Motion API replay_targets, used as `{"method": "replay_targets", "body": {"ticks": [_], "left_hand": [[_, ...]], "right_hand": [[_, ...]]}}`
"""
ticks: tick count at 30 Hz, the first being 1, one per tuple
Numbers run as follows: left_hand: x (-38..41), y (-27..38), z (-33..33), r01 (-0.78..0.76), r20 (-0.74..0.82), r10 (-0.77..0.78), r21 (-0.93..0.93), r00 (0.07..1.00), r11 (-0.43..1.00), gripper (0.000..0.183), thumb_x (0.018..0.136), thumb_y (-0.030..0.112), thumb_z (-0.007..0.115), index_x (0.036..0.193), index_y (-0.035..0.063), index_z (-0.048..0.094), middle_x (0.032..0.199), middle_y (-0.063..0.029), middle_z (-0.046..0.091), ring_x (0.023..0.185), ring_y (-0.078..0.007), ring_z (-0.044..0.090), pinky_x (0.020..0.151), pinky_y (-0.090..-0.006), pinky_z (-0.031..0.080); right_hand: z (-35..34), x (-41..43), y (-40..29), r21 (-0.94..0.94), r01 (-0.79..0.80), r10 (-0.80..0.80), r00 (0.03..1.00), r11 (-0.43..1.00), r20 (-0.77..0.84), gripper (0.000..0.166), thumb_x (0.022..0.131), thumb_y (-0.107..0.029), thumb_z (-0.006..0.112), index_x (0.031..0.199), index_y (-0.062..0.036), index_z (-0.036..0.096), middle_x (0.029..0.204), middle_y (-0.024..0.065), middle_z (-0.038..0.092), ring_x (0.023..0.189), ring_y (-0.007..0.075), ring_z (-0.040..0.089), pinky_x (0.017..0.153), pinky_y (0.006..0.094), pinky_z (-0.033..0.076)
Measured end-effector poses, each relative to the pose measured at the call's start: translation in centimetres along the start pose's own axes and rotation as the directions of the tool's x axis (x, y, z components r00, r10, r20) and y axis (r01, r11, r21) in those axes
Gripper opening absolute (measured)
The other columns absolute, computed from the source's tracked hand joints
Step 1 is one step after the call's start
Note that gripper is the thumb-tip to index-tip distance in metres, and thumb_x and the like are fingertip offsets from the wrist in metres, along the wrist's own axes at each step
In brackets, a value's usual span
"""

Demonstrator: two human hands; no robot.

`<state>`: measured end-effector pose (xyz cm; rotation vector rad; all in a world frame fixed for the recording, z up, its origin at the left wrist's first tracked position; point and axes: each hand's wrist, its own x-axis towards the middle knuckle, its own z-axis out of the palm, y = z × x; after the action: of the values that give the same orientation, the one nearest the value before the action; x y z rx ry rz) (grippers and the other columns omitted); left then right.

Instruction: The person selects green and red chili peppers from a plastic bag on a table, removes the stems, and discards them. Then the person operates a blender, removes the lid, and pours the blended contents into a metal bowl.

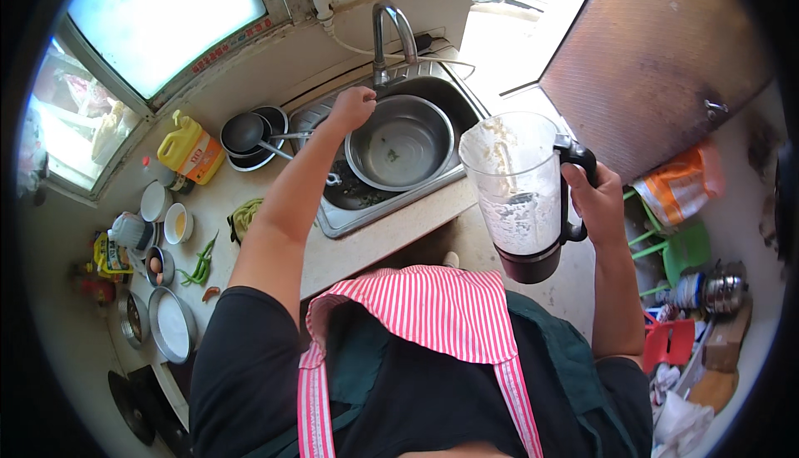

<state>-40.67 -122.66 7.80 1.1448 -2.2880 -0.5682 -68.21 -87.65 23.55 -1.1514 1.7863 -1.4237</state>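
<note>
My right hand [594, 199] grips the black handle of a clear blender jar [512, 177]. Whitish and tan residue coats the jar's inner wall, and its base is dark. My left hand [356, 108] reaches over the sink, fingers curled, close to the base of the chrome faucet [379, 52]; whether it touches the faucet's lever is not clear. Below that hand a large stainless steel basin [399, 146] sits in the steel sink [349, 227], with a little water and some green scraps at its bottom.
Left of the sink are nested pans [243, 133], a yellow oil jug [193, 152], a green cloth [245, 218], green chilies [201, 264], a bowl of eggs [159, 264] and a bowl of white powder [173, 324]. A brown door [655, 52] stands ajar at right, near a green chair [683, 252].
</note>
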Motion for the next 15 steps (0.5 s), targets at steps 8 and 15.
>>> {"method": "replay_targets", "body": {"ticks": [8, 15], "left_hand": [[4.7, 0.9, 4.5, 0.129, 0.017, -0.130, 0.042, 0.991, 0.991, 0.034, 0.074, 0.023, 0.060, 0.102, 0.0048, 0.061, 0.101, -0.0162, 0.061, 0.096, -0.0320, 0.056, 0.085, -0.0386, 0.044], [8.9, -0.9, 9.3, 0.226, 0.018, -0.232, 0.160, 0.973, 0.961, 0.038, 0.079, 0.027, 0.057, 0.112, 0.0092, 0.055, 0.099, -0.0184, 0.060, 0.091, -0.0322, 0.057, 0.080, -0.0416, 0.044]], "right_hand": [[-1.2, 10.1, -0.1, -0.180, -0.014, 0.056, 0.972, 0.984, 0.228, 0.031, 0.077, -0.029, 0.068, 0.077, 0.0013, 0.062, 0.062, -0.0005, 0.055, 0.055, 0.0052, 0.047, 0.050, 0.0212, 0.039], [1.3, 14.9, 1.2, -0.144, -0.004, 0.049, 0.948, 0.990, 0.314, 0.032, 0.078, -0.028, 0.067, 0.078, 0.0027, 0.062, 0.062, 0.0003, 0.055, 0.055, 0.0060, 0.047, 0.050, 0.0224, 0.040]]}}
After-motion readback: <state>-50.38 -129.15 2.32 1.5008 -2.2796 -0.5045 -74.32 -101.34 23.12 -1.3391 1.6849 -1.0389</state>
